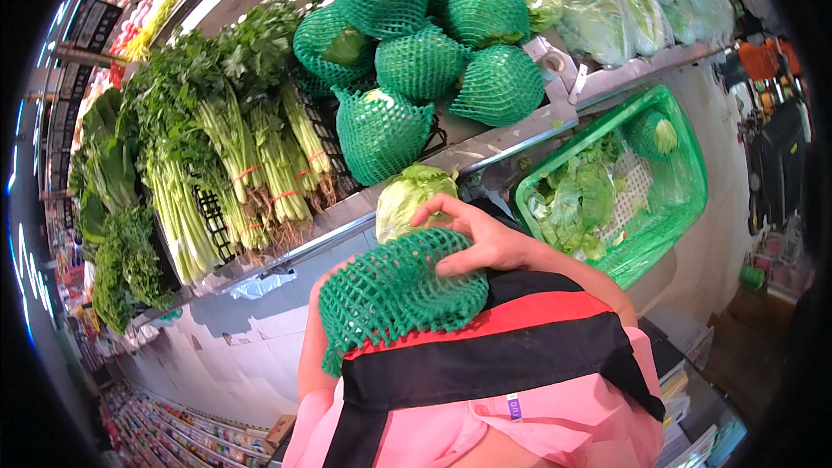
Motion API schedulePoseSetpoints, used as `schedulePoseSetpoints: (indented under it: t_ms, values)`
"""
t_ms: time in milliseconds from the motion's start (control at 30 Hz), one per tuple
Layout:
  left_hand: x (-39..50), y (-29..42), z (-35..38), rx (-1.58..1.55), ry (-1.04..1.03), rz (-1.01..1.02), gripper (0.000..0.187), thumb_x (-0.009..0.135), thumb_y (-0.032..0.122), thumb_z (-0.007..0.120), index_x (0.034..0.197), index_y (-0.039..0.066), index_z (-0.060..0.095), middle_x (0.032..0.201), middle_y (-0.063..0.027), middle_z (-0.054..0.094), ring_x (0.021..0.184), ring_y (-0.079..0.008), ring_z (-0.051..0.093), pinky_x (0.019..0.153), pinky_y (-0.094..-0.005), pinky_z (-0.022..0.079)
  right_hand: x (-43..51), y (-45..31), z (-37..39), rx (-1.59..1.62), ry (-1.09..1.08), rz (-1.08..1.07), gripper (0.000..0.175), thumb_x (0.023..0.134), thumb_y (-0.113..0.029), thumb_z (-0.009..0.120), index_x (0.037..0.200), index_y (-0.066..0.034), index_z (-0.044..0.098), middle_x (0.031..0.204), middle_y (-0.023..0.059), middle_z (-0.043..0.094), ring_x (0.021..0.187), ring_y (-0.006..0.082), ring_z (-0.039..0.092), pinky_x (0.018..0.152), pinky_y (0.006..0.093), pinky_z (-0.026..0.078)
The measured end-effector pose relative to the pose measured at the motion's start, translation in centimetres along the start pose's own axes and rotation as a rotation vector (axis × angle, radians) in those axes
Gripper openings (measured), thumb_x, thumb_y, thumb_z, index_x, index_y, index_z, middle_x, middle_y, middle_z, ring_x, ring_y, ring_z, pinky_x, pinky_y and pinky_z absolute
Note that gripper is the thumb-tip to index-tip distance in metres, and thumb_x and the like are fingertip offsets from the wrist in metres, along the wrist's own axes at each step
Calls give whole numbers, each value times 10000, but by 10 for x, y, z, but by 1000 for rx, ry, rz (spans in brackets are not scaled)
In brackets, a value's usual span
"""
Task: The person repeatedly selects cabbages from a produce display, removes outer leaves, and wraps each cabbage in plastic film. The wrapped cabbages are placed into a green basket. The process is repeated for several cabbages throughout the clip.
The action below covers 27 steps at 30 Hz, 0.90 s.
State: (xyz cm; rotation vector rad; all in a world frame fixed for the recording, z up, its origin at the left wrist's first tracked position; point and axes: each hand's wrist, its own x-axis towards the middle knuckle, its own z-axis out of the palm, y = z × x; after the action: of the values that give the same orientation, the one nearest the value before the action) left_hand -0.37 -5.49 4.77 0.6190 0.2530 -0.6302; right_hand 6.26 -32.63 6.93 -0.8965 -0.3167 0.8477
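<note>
A loose green foam net sleeve is stretched out in front of my chest. My right hand grips its upper right edge, thumb lying on the mesh. The fingers of that hand curl toward a head of lettuce just beyond the sleeve, whose lower part is hidden. At the sleeve's left side, my left hand is mostly covered by the mesh, so its grip cannot be made out. Lettuces in green foam nets are piled on the display shelf above.
Bunched celery and leafy greens lie at the left. A green-lined crate at right holds loose lettuce leaves and a netted lettuce. Bagged greens stand at upper right. A metal shelf edge runs diagonally before me.
</note>
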Motion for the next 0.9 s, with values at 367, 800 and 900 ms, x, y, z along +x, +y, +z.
schedulePoseSetpoints:
  t_ms: [367, 800, 900]
  values:
    - [43, -9, -10, -189, -457, 180, 388, 883, 298, 551, 1136, 6, 516, 1055, -122, 617, 969, -232, 602, 857, -373, 497, 1, -16, -25, -751, -75, 246, 252, 796, -167, 733, 973, -15, 634, 857, 7, 633, 848, 94, 572, 775, 257, 460]
    - [27, -18, -13, 146, 213, 394, 413, 706, -78, 609, 1080, 70, 519, 965, -1, 559, 872, -88, 558, 778, -221, 467, -3, 56, -79, -95, 553, -119, 220, 814, -1, 641, 969, -80, 507, 925, 4, 533, 856, 99, 511, 805, 238, 409]
    - [37, -16, -7, 567, 449, 590, 395, 731, -50, 664, 1082, 55, 513, 948, 0, 561, 863, -82, 544, 793, -239, 460, 5, 59, -85, -32, 596, -285, 227, 820, -19, 657, 973, -87, 503, 911, 0, 522, 830, 89, 511, 765, 230, 416]
